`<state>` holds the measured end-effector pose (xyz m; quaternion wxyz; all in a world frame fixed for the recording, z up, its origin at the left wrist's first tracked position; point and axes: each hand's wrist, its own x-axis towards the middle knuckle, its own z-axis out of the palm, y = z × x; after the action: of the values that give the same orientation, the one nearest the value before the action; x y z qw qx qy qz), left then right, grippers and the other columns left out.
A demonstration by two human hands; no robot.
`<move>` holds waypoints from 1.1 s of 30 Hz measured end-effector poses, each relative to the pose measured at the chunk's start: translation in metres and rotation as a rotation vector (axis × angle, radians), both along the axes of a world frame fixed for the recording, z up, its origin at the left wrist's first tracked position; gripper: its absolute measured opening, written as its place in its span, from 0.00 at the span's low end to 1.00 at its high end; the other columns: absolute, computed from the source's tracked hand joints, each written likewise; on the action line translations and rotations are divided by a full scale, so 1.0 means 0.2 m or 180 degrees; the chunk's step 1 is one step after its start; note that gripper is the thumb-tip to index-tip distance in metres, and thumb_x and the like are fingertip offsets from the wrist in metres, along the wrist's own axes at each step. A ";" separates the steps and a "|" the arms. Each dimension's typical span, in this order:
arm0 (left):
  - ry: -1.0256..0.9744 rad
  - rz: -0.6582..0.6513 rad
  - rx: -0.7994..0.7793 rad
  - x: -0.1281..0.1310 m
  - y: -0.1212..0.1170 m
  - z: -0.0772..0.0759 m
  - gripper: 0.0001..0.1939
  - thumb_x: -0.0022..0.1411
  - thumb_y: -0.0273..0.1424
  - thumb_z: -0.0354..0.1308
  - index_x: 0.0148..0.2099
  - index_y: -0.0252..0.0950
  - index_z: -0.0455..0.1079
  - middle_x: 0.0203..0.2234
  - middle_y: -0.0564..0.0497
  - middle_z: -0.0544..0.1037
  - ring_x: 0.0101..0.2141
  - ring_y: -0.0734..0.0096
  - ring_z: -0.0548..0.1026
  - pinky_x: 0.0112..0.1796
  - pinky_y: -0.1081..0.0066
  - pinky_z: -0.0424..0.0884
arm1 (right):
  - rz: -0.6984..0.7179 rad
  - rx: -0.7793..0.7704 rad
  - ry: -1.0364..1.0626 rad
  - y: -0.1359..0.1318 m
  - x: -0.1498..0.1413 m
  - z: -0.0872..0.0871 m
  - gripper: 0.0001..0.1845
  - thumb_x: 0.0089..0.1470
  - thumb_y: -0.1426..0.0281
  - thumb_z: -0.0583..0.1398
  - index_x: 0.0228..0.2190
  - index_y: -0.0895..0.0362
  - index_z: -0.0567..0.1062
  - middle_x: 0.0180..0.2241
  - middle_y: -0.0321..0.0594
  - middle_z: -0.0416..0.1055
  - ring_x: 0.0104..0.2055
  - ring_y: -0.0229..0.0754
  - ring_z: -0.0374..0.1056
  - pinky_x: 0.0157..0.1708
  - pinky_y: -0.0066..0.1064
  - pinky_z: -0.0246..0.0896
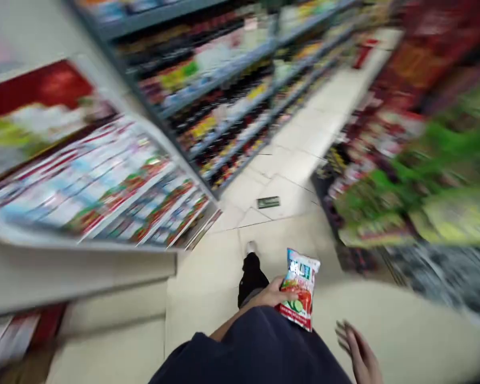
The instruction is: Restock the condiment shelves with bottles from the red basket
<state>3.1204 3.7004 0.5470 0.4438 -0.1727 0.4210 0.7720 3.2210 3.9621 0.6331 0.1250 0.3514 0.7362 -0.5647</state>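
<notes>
A small glossy packet (303, 282), white and blue at the top and red below, with pictures of food and green slices, is in front of my dark shirt. My left hand (272, 293) grips it by its left edge, with the fingers partly over its front. What is inside the packet cannot be made out. Lower and to the right, my right hand (358, 352) hangs over the pale floor with its fingers apart, holding nothing.
On the left stands a white rack (116, 176) of packets, beside long shelves (224, 80) of bottles. Stacked goods in red and green packs (408, 176) line the right. Between them runs a tiled aisle (324, 112) with a small dark floor sign (268, 202).
</notes>
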 end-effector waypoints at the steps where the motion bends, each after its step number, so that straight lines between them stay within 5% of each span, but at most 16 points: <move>1: 0.0117 -0.0349 0.0029 0.07 0.14 0.07 0.39 0.38 0.46 0.81 0.51 0.34 0.79 0.46 0.38 0.84 0.44 0.51 0.84 0.45 0.63 0.78 | -0.0367 -0.0197 0.0099 -0.02 0.17 0.01 0.40 0.50 0.35 0.63 0.48 0.55 0.79 0.53 0.54 0.77 0.54 0.58 0.76 0.52 0.50 0.74; 4: 0.0714 -0.1418 -0.0303 0.22 0.61 0.21 0.44 0.37 0.52 0.80 0.52 0.31 0.76 0.46 0.36 0.84 0.43 0.49 0.83 0.46 0.60 0.78 | -0.1048 -0.0833 0.0708 0.01 0.49 0.05 0.43 0.45 0.34 0.66 0.48 0.56 0.80 0.54 0.56 0.78 0.57 0.62 0.74 0.59 0.54 0.68; 8: 0.1895 -0.2846 -0.0158 0.39 1.41 0.31 0.39 0.48 0.53 0.75 0.55 0.31 0.75 0.48 0.37 0.83 0.48 0.49 0.81 0.51 0.59 0.75 | -0.2298 -0.1119 0.1792 0.40 0.77 0.07 0.39 0.51 0.47 0.71 0.57 0.55 0.73 0.55 0.49 0.78 0.57 0.56 0.75 0.62 0.52 0.66; 11: 0.2352 -0.3469 0.0053 0.61 1.94 0.35 0.35 0.51 0.54 0.72 0.51 0.33 0.76 0.46 0.40 0.84 0.47 0.52 0.81 0.50 0.60 0.75 | -0.2976 -0.0931 0.2115 0.69 1.04 0.06 0.37 0.52 0.49 0.71 0.56 0.57 0.74 0.54 0.48 0.79 0.56 0.56 0.76 0.61 0.51 0.68; 14: 0.1899 -0.3777 -0.0022 0.79 2.40 0.30 0.36 0.45 0.60 0.72 0.42 0.35 0.77 0.39 0.42 0.85 0.42 0.52 0.83 0.45 0.61 0.77 | -0.3444 -0.0803 0.2112 1.01 1.22 0.02 0.36 0.51 0.46 0.70 0.51 0.58 0.77 0.49 0.49 0.81 0.52 0.57 0.78 0.57 0.53 0.71; 17: 0.0828 -0.3856 -0.0206 0.90 2.94 0.24 0.40 0.41 0.63 0.72 0.45 0.37 0.77 0.41 0.42 0.85 0.45 0.50 0.83 0.47 0.61 0.78 | -0.3851 -0.0846 0.1938 1.46 1.30 0.01 0.37 0.47 0.42 0.70 0.48 0.57 0.78 0.45 0.50 0.82 0.45 0.59 0.80 0.46 0.56 0.77; 21: -0.0480 -0.4678 0.0179 1.05 3.78 0.33 0.38 0.43 0.60 0.74 0.42 0.33 0.76 0.42 0.37 0.84 0.48 0.45 0.83 0.51 0.56 0.77 | -0.3968 -0.0403 0.1727 2.15 1.38 0.18 0.37 0.45 0.42 0.71 0.45 0.58 0.80 0.45 0.52 0.82 0.46 0.63 0.79 0.48 0.58 0.76; 23: -0.0500 -0.4692 0.0572 1.14 4.19 0.48 0.34 0.45 0.52 0.77 0.45 0.33 0.75 0.44 0.38 0.84 0.48 0.49 0.83 0.52 0.58 0.77 | -0.3904 -0.0001 0.1694 2.49 1.45 0.32 0.34 0.47 0.46 0.72 0.46 0.59 0.80 0.48 0.53 0.82 0.50 0.63 0.78 0.55 0.58 0.72; 25: -0.0274 -0.4256 0.0827 1.22 4.57 0.63 0.34 0.45 0.43 0.80 0.51 0.36 0.74 0.47 0.42 0.84 0.47 0.55 0.83 0.52 0.61 0.77 | -0.3936 0.0317 0.1653 2.82 1.52 0.42 0.32 0.49 0.50 0.72 0.49 0.57 0.79 0.50 0.52 0.81 0.52 0.62 0.77 0.58 0.57 0.70; 27: -0.0168 -0.3946 0.1088 1.29 4.94 0.74 0.38 0.45 0.37 0.80 0.57 0.39 0.71 0.49 0.44 0.83 0.46 0.58 0.83 0.53 0.61 0.77 | -0.4170 0.0507 0.1657 3.16 1.58 0.45 0.32 0.47 0.51 0.73 0.49 0.55 0.79 0.50 0.51 0.81 0.52 0.62 0.78 0.57 0.56 0.71; 29: -0.0126 -0.3927 0.1337 1.35 5.29 0.76 0.40 0.44 0.35 0.80 0.58 0.38 0.71 0.49 0.42 0.83 0.46 0.56 0.83 0.53 0.60 0.77 | -0.4464 0.0585 0.1728 3.51 1.63 0.37 0.33 0.43 0.49 0.74 0.46 0.55 0.80 0.47 0.51 0.82 0.50 0.63 0.79 0.55 0.56 0.72; 33: 0.0349 -0.3633 0.1378 1.40 6.04 0.64 0.35 0.46 0.40 0.80 0.54 0.34 0.75 0.48 0.40 0.83 0.48 0.54 0.83 0.55 0.60 0.75 | -0.4498 0.0556 0.1922 4.31 1.66 0.08 0.33 0.42 0.46 0.74 0.45 0.53 0.82 0.46 0.49 0.82 0.51 0.64 0.78 0.56 0.56 0.72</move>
<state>3.4011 4.9080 0.6750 0.7900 0.2142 0.3028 0.4882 3.5537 4.8242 0.6493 -0.4995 0.5772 0.3812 -0.5216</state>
